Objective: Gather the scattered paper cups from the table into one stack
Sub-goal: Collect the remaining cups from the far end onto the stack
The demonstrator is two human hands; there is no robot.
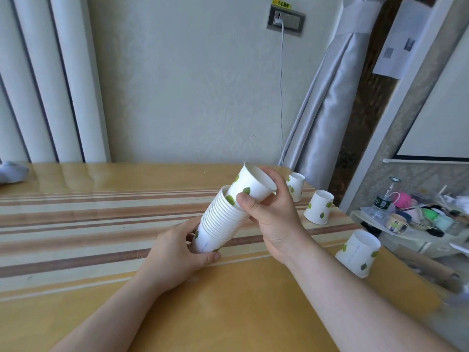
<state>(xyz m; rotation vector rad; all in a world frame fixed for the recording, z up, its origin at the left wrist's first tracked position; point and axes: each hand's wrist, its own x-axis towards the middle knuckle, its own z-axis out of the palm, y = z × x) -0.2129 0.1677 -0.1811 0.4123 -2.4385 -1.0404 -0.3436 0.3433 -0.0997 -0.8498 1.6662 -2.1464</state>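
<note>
My left hand (175, 252) grips the base of a tilted stack of white paper cups with green leaf prints (219, 222), held above the table. My right hand (272, 212) holds a single matching cup (253, 185) at the stack's open top, its lower end partly inside the top cup. Three more cups stand upside down along the table's right edge: a far cup (295, 186), a middle cup (318, 207) and a near cup (357, 252).
The wooden table (101, 224) has striped bands and ends close to the right of the cups. Beyond that edge a low shelf (418, 219) holds a bottle and clutter. A grey cloth (12, 171) lies at far left. A curtain hangs behind.
</note>
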